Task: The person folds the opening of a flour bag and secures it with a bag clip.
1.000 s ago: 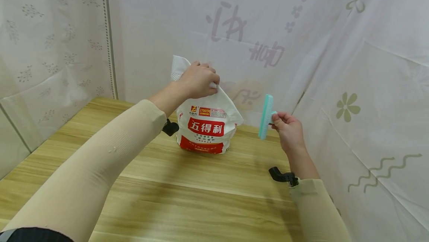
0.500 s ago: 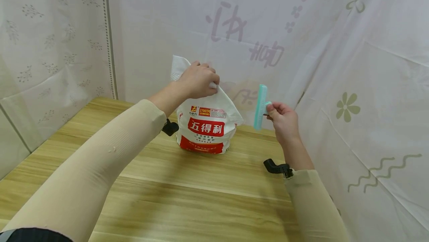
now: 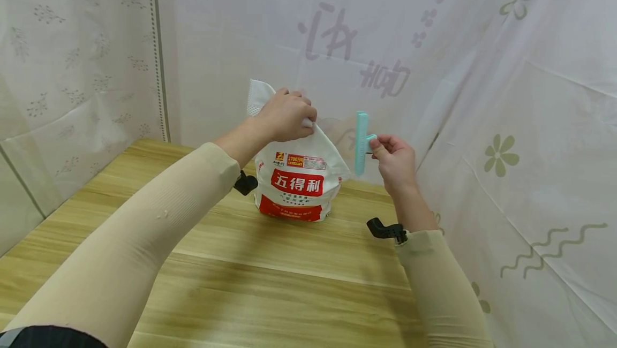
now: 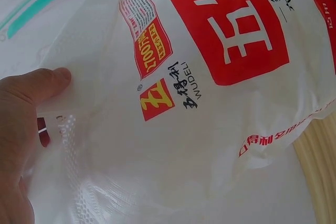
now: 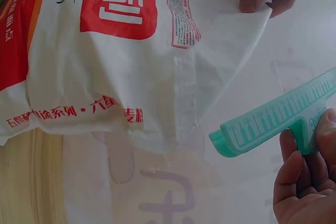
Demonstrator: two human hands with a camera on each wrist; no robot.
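A white flour bag (image 3: pixel 296 182) with red printed labels stands upright on the wooden table. My left hand (image 3: pixel 287 116) grips its gathered top, the thumb showing on the near side in the left wrist view. To the right of the bag, my right hand (image 3: pixel 397 160) pinches the handle of a teal bag clip (image 3: pixel 360 143) between thumb and fingers. The clip's long bar points up and down, held in the air a short way off the bag's right corner. In the right wrist view, the clip (image 5: pixel 273 114) shows a printed scale along its bar.
The wooden table (image 3: pixel 231 278) spreads out in front of the bag. Pale patterned curtains (image 3: pixel 231 27) hang close behind it and along both sides. A black wrist mount (image 3: pixel 385 229) sticks out from the right wrist, another (image 3: pixel 246 183) from the left.
My right hand has moved left and upward with the bag clip, bringing it nearer the flour bag. The left hand keeps its grip on the bag's top and has stayed in place.
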